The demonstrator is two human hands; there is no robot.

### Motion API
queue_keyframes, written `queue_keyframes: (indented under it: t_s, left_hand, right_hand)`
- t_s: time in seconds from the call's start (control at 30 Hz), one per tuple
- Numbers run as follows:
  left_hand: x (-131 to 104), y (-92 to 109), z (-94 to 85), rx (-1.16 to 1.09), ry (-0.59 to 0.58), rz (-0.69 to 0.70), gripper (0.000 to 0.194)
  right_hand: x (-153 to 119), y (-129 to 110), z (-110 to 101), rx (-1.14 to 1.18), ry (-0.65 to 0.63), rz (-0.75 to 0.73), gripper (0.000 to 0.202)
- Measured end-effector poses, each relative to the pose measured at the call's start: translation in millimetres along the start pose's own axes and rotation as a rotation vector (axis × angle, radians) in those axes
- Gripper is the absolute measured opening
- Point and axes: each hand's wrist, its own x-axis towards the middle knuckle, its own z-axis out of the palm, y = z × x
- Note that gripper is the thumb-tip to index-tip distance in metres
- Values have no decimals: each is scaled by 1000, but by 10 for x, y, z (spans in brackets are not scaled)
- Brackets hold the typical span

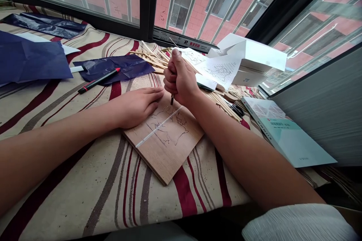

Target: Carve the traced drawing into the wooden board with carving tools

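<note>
A wooden board (169, 158) lies tilted on the striped cloth, with a dark line drawing and a pale strip across its face. My right hand (181, 79) is a closed fist around a slim carving tool (172, 100). Its dark tip points down at the upper part of the drawing; the handle is mostly hidden in my fingers. My left hand (138, 107) rests flat along the board's left edge, fingers stretched out and together, holding nothing.
Dark blue carbon paper (124, 68) and a black-and-red pen (98, 81) lie left. Behind are thin wooden sticks (147, 58), printed drawings (222, 70) and a white box (254, 58). Black-handled scissors (238, 110) and a book (288, 131) sit right, beside the window.
</note>
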Motion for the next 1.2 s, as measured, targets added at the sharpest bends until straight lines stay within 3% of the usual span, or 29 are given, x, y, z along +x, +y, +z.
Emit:
queue_keyframes:
  t_s: [0.27, 0.63, 0.7, 0.87, 0.93, 1.1, 1.2]
  left_hand:
    - [-12, 24, -30, 7, -13, -4, 70]
    - [-5, 15, -13, -4, 10, 12, 72]
    - [2, 14, -9, -4, 12, 6, 71]
    - [17, 1, 0, -1, -1, 3, 71]
    - [17, 0, -1, 5, -10, 0, 72]
    - [11, 13, -14, 23, -7, -3, 72]
    - [10, 17, -17, 15, -10, 3, 72]
  right_hand:
    - [26, 54, -67, 70, -105, -39, 64]
    - [0, 21, 56, 25, -96, 9, 65]
    - [28, 41, 81, 21, -21, 31, 63]
    - [98, 131, 30, 79, 325, 21, 53]
    - [89, 153, -25, 118, 371, -7, 51]
    - [27, 136, -115, 152, 70, -59, 57]
    - [52, 137, -94, 157, 70, -9, 55]
